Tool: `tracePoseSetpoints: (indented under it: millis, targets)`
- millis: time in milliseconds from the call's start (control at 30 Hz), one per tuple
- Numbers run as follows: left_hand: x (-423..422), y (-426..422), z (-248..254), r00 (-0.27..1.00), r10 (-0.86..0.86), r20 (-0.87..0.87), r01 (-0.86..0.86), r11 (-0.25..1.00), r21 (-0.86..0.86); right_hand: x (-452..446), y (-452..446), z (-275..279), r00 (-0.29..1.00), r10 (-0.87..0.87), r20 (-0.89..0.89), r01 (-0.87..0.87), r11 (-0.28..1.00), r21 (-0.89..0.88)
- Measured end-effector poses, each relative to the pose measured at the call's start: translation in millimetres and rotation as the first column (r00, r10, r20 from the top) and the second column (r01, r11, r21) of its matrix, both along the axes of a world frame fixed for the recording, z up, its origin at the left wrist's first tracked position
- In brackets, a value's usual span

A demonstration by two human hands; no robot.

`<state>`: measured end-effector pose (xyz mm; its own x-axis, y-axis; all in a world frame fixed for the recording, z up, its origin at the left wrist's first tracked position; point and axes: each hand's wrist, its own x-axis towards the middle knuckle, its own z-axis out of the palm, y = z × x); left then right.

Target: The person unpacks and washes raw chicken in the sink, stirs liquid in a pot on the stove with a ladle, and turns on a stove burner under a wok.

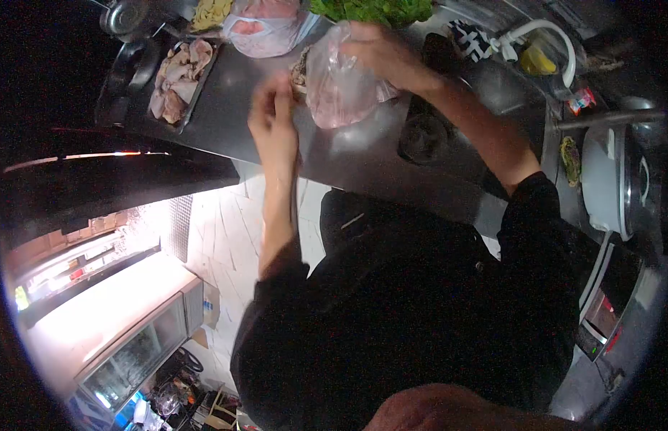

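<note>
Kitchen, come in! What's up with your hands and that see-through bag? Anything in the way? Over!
Right hand: grip at top of clear bag. Left hand: beside it, hold unclear. Pinkish contents. White bag nearby, seemingly not blocking.

Noted on counter [237,118]: tray [202,85] at left, with poultry pieces [181,82] inside. Found right of tray, farther back: rear plastic bag [262,32]; right again, leafy greens [373,9]. Observed before greens: front plastic bag [344,97], with left hand [273,111] to its left, right hand [370,49] at its top. Located at back right: faucet [535,26]; nearer, at far right: pot [603,176].
</note>
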<state>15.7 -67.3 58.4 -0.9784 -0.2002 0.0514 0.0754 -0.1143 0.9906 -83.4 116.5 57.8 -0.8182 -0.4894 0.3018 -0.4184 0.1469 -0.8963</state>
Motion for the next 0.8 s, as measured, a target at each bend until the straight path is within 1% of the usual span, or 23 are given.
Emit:
tracePoseSetpoints:
  millis: [33, 67, 100, 133, 167, 200, 233, 267, 300, 333, 367, 400, 433, 467, 533, 567, 600, 633, 667, 700, 733, 767, 800]
  targets:
    - [8.2, -5.5, -23.0, 0.961, -0.154, 0.228, 0.071, 0.940, 0.335, 3.5, -1.2, 0.7, 0.995, -0.040, 0.094, 0.042, 0.999, -0.011]
    - [12.3, 0.5, -33.4, 0.844, -0.465, 0.266, 0.194, 0.728, 0.657, 8.6, -2.7, 1.7, 0.996, -0.086, 0.029, 0.086, 0.996, 0.028]
    - [18.3, 15.0, -40.2, 0.663, -0.727, 0.177, 0.198, 0.399, 0.895, 17.6, -4.4, 2.0, 0.992, -0.125, -0.034, 0.127, 0.990, 0.067]
    - [19.5, 34.2, -41.3, 0.647, -0.743, 0.171, 0.177, 0.365, 0.914, 27.5, -6.1, 3.7, 0.983, -0.156, -0.101, 0.166, 0.981, 0.103]
    - [14.3, 48.8, -41.6, 0.634, -0.756, 0.161, 0.161, 0.333, 0.929, 41.9, -6.0, 8.5, 0.986, -0.110, -0.123, 0.126, 0.983, 0.132]
    - [-2.3, 49.8, -75.4, 0.743, -0.663, 0.094, 0.346, 0.500, 0.794, 60.6, -3.1, 14.6, 0.988, -0.062, -0.145, 0.086, 0.983, 0.163]
    - [-24.4, 48.0, -133.8, 0.820, -0.573, -0.008, 0.465, 0.658, 0.592, 76.3, 1.5, 18.3, 0.987, -0.014, -0.162, 0.045, 0.980, 0.195]
    - [-30.4, 49.8, -147.0, 0.852, -0.522, -0.027, 0.456, 0.718, 0.526, 89.3, 5.7, -12.3, 0.934, 0.019, -0.356, 0.053, 0.980, 0.191]
    - [-36.5, 51.6, -159.5, 0.882, -0.469, -0.046, 0.436, 0.776, 0.456, 104.3, 6.3, -22.6, 0.916, 0.061, -0.397, 0.041, 0.969, 0.244]
    - [-35.8, 57.1, -142.2, 0.893, -0.447, 0.047, 0.347, 0.753, 0.559, 119.3, 7.0, -32.9, 0.894, 0.105, -0.435, 0.031, 0.955, 0.294]
    - [-36.0, 63.0, -119.3, 0.891, -0.433, 0.138, 0.249, 0.720, 0.647, 132.6, 7.1, -23.8, 0.933, 0.148, -0.328, -0.006, 0.918, 0.396]
    - [-35.6, 67.4, -99.8, 0.875, -0.426, 0.231, 0.142, 0.681, 0.719, 137.1, 10.2, -23.4, 0.956, 0.196, -0.220, -0.088, 0.902, 0.422]
    - [-34.7, 69.8, -92.0, 0.845, -0.427, 0.322, 0.027, 0.634, 0.773, 141.1, 15.8, -24.2, 0.965, 0.240, -0.107, -0.171, 0.882, 0.438]
    - [-38.1, 69.6, -102.1, 0.819, -0.510, 0.264, 0.054, 0.526, 0.849, 141.8, 22.0, -25.5, 0.960, 0.281, 0.006, -0.254, 0.859, 0.445]
    - [-42.2, 68.2, -106.8, 0.752, -0.648, 0.121, 0.090, 0.283, 0.955, 139.1, 34.6, -32.5, 0.993, 0.110, -0.035, -0.099, 0.968, 0.229]
    - [-36.8, 67.0, -109.7, 0.764, -0.623, 0.167, 0.082, 0.351, 0.933, 135.6, 40.2, -35.2, 0.999, 0.014, -0.041, -0.009, 0.994, 0.112]
    - [-20.5, 67.6, -71.5, 0.774, -0.598, 0.209, 0.078, 0.417, 0.906, 121.6, 46.0, -35.6, 0.984, -0.132, -0.117, 0.144, 0.985, 0.097]
    - [-4.5, 67.6, -46.7, 0.784, -0.570, 0.246, 0.073, 0.478, 0.875, 107.3, 50.8, -26.1, 0.970, -0.195, -0.147, 0.211, 0.972, 0.099]
    - [9.0, 63.6, -39.5, 0.840, -0.440, 0.318, 0.132, 0.734, 0.666, 93.0, 55.6, -16.7, 0.950, -0.257, -0.175, 0.277, 0.956, 0.101]
    - [21.0, 57.6, -33.6, 0.895, -0.293, 0.336, 0.154, 0.911, 0.382, 82.1, 60.5, 9.9, 0.957, -0.241, -0.159, 0.262, 0.956, 0.128]
    - [25.2, 55.3, -30.6, 0.943, -0.145, 0.298, 0.134, 0.989, 0.058, 73.9, 63.3, 24.3, 0.964, -0.225, -0.143, 0.246, 0.957, 0.155]
    - [25.2, 55.1, -45.9, 0.979, 0.059, -0.195, -0.132, 0.913, -0.385, 68.3, 62.0, 25.3, 0.983, -0.145, -0.115, 0.164, 0.970, 0.180]
    - [17.2, 56.4, -39.2, 0.942, 0.046, -0.333, -0.229, 0.812, -0.537, 63.5, 57.4, 25.7, 0.995, -0.062, -0.084, 0.078, 0.976, 0.201]
